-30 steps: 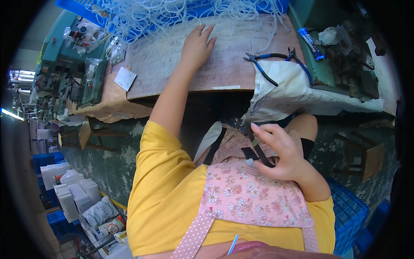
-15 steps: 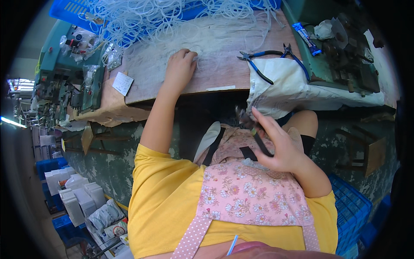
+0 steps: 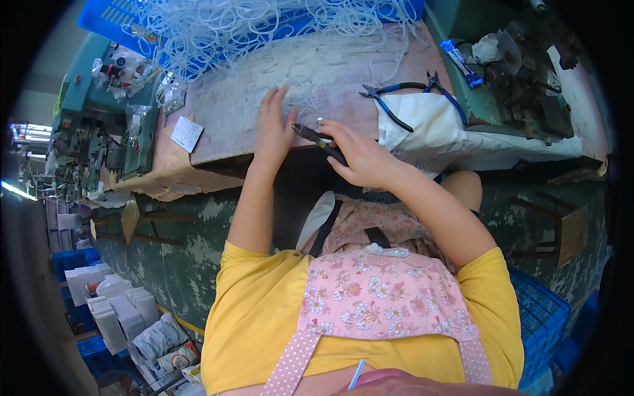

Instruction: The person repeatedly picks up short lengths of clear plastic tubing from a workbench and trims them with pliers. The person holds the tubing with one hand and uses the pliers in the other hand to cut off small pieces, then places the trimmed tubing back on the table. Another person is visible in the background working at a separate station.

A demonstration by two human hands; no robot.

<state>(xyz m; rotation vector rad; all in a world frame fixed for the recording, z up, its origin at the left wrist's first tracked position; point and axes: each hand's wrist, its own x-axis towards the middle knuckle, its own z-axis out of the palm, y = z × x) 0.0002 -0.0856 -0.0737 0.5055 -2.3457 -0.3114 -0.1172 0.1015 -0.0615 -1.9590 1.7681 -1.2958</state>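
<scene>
Over the front of the wooden tabletop, my right hand (image 3: 360, 157) is closed around a pair of pliers (image 3: 307, 133) with a dark metal head and dark handles. The head of the pliers points left, close to the thumb of my left hand (image 3: 271, 132). That hand is open and a little blurred, with its fingers stretched toward the far side and nothing visible in them. Beyond it, thin clear tubing loops (image 3: 264, 30) lie in a large tangled heap, with a few strands loose on the tabletop (image 3: 228, 112).
Two blue-handled cutters (image 3: 396, 115) lie spread on and beside a white cloth (image 3: 429, 115) at the right. Green machines (image 3: 142, 155) flank the tabletop. A blue crate (image 3: 109, 16) stands behind, and a paper slip (image 3: 187, 134) lies at the left.
My right hand has brought the pliers from over my lap up to the table's front edge, beside my left hand. The left hand has come slightly nearer, its fingers straightened.
</scene>
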